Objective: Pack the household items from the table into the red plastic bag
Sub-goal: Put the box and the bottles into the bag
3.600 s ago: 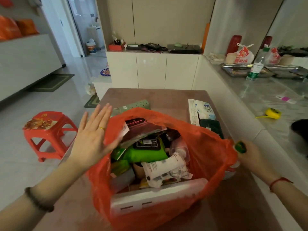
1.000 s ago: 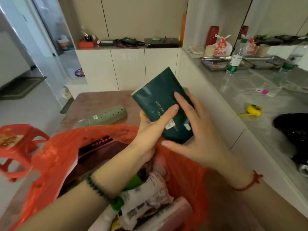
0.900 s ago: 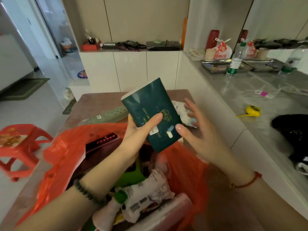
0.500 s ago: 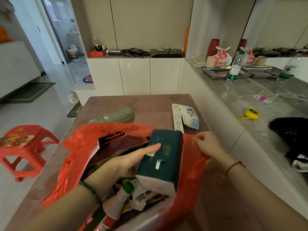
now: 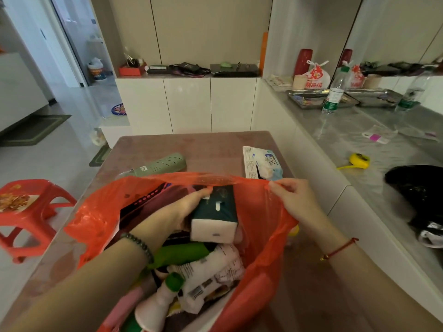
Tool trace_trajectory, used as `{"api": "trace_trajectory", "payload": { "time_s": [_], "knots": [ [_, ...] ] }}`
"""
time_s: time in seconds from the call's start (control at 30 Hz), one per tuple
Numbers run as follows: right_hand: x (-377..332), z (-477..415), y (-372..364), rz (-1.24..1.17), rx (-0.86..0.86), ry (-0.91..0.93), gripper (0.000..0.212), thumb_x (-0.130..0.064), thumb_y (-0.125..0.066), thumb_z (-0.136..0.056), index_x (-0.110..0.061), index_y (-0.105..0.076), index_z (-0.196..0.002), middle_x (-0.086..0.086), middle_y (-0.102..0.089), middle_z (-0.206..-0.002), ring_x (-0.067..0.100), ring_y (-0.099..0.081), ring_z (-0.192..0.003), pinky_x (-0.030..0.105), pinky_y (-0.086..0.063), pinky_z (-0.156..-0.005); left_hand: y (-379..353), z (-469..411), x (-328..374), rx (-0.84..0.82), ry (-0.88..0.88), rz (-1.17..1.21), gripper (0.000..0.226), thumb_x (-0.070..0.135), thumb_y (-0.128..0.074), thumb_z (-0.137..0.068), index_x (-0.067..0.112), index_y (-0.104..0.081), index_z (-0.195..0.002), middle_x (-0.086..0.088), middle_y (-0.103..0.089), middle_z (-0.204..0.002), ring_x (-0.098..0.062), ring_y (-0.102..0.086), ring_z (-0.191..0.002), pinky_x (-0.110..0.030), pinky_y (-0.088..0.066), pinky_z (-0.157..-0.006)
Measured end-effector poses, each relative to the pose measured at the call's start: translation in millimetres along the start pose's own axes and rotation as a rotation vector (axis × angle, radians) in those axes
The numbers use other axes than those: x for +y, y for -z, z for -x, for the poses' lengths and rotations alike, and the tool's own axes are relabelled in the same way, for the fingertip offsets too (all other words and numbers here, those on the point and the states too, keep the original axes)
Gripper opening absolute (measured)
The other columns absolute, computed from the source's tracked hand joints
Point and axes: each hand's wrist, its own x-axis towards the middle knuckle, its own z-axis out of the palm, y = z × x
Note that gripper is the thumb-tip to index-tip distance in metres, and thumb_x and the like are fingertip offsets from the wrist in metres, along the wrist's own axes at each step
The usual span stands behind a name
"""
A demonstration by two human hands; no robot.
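Left hand [image 5: 184, 209] grips a dark green tissue pack [image 5: 214, 215] inside the red plastic bag [image 5: 261, 226]; right hand [image 5: 293, 198] pinches its rim.

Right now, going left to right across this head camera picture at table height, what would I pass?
Red stool → green power strip → dark green tissue pack in the left hand → right hand pinching the red bag's rim → yellow tape measure.
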Motion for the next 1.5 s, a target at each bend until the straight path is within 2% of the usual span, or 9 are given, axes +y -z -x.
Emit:
{"api": "trace_trajectory", "payload": {
  "time_s": [0.17, 0.27, 0.47, 0.63, 0.73, 0.87, 0.97, 1.2, 1.5],
  "knots": [
    [1, -2, -3, 0.041, -0.243, -0.010, 0.040, -0.032, -0.049, -0.094, 0.003, -0.069, -0.092, 0.019, -0.065, -0.078, 0.028, -0.060, -0.071, 0.028, -0.043, -0.064, -7, -16, -1, 0.149, -0.185, -0.040, 0.060, 0.050, -0.055, -0.084, 0.006, -0.051, -0.125, -0.018, -0.064, -0.116, -0.032, -0.061, -0.104, -0.042, -0.048, -0.095],
    [28, -25, 12, -0.186, -0.041, -0.131, 0.027, -0.026, -0.051, -0.094, -0.007, -0.069, -0.097, 0.013, -0.064, -0.079, 0.020, -0.059, -0.071, 0.023, -0.047, -0.062, -5, -10, -5, 0.108, -0.232, -0.238, 0.064, 0.048, -0.056, -0.084, 0.010, -0.041, -0.134, -0.014, -0.058, -0.127, -0.029, -0.057, -0.114, -0.042, -0.042, -0.104],
    [138, -38, 0, 0.349, -0.169, -0.317, 0.093, -0.026, -0.078, -0.070, -0.012, -0.023, -0.145, 0.018, -0.035, -0.146, 0.031, -0.037, -0.133, 0.043, -0.034, -0.109, 9, 28, -13, -0.002, -0.316, -0.330, 0.034, 0.026, -0.049, -0.093, 0.025, -0.047, -0.127, 0.012, -0.054, -0.124, -0.008, -0.054, -0.111, -0.010, -0.038, -0.090],
    [160, -15, -20, 0.285, -0.052, -0.265, 0.044, -0.018, -0.076, -0.072, -0.008, -0.050, -0.107, 0.015, -0.063, -0.105, 0.027, -0.058, -0.092, 0.034, -0.046, -0.074, 33, 62, -21, -0.015, -0.424, -0.347, 0.043, 0.028, -0.054, -0.089, 0.021, -0.049, -0.132, 0.008, -0.055, -0.131, -0.007, -0.053, -0.118, -0.031, -0.040, -0.107],
    [127, -22, -6, 0.118, 0.055, -0.164, 0.040, -0.016, -0.081, -0.067, -0.020, -0.047, -0.088, 0.011, -0.060, -0.097, 0.025, -0.059, -0.085, 0.030, -0.042, -0.068, 58, 86, -34, 0.040, -0.698, -0.409, 0.041, 0.031, -0.053, -0.087, 0.020, -0.054, -0.127, 0.020, -0.060, -0.125, 0.002, -0.055, -0.116, -0.012, -0.044, -0.096],
    [13, -13, 26, 0.016, 0.246, 0.145, 0.045, -0.027, -0.085, -0.062, -0.022, -0.047, -0.087, -0.008, -0.055, -0.079, 0.011, -0.055, -0.074, 0.028, -0.043, -0.069, 101, 119, -55, 0.439, -1.070, -1.041, 0.068, 0.062, -0.048, -0.079, 0.022, -0.046, -0.133, 0.011, -0.048, -0.139, -0.005, -0.041, -0.130, -0.019, -0.030, -0.110],
    [-71, 35, 27, -0.055, 0.019, 0.443, 0.043, -0.035, -0.082, -0.057, -0.028, -0.049, -0.084, -0.017, -0.058, -0.074, -0.006, -0.056, -0.067, 0.008, -0.045, -0.062, 129, 124, -79, 0.684, -0.892, -1.354, 0.087, 0.055, -0.054, -0.070, 0.017, -0.028, -0.144, -0.007, -0.040, -0.145, -0.030, -0.036, -0.133, -0.041, -0.022, -0.113],
    [-55, 133, -92, 0.376, -0.760, 0.535, 0.048, -0.039, -0.074, -0.070, -0.024, -0.041, -0.102, -0.009, -0.058, -0.086, 0.009, -0.056, -0.078, 0.020, -0.047, -0.064, 139, 127, -96, 0.687, -0.595, -0.940, 0.027, 0.009, -0.061, -0.078, 0.009, -0.057, -0.104, -0.009, -0.067, -0.087, -0.017, -0.065, -0.078, -0.026, -0.045, -0.069],
    [-11, 114, -168, -0.169, -0.562, -0.128, 0.045, -0.032, -0.067, -0.083, -0.005, -0.046, -0.111, 0.006, -0.060, -0.095, 0.013, -0.066, -0.075, 0.009, -0.050, -0.053, 137, 158, -105, 0.338, -0.503, -0.198, 0.027, 0.010, -0.052, -0.091, 0.010, -0.049, -0.065, -0.001, -0.048, -0.041, -0.016, -0.051, -0.038, -0.022, -0.051, -0.050]
  ]
}}
